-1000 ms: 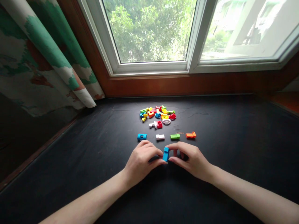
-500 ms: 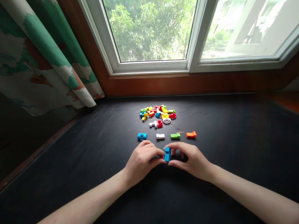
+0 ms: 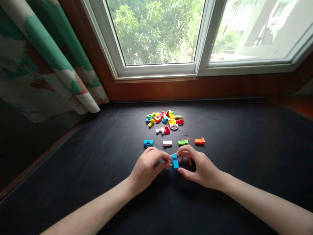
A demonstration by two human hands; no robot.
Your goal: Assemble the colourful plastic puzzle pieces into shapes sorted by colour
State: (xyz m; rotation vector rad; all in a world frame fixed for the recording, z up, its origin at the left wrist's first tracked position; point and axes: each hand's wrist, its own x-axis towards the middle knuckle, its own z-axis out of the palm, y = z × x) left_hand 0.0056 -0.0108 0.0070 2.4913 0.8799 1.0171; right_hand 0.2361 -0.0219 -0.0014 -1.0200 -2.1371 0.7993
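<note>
A bright blue plastic block (image 3: pixel 175 161) stands on its narrow end between my hands, in front of a row of loose pieces. My left hand (image 3: pixel 149 170) pinches its left side with the fingertips. My right hand (image 3: pixel 198 166) closes on its top and right side. Beyond my fingers lie a blue piece (image 3: pixel 148 143), a white piece (image 3: pixel 167 143), a green piece (image 3: pixel 183 142) and an orange piece (image 3: pixel 200 141), spaced apart in a line. Farther back sits a heaped pile of multicoloured plastic pieces (image 3: pixel 165 119).
All the pieces rest on a black surface (image 3: pixel 234 137), a deep window sill with a wooden frame (image 3: pixel 195 89) behind it. A white-framed window (image 3: pixel 156 32) looks onto trees. A green-and-white patterned curtain (image 3: pixel 46 55) hangs at the left.
The blue block has shifted slightly right and down. My right fingers now wrap higher over its top, and my left fingertips have moved slightly. The other pieces stay in place.
</note>
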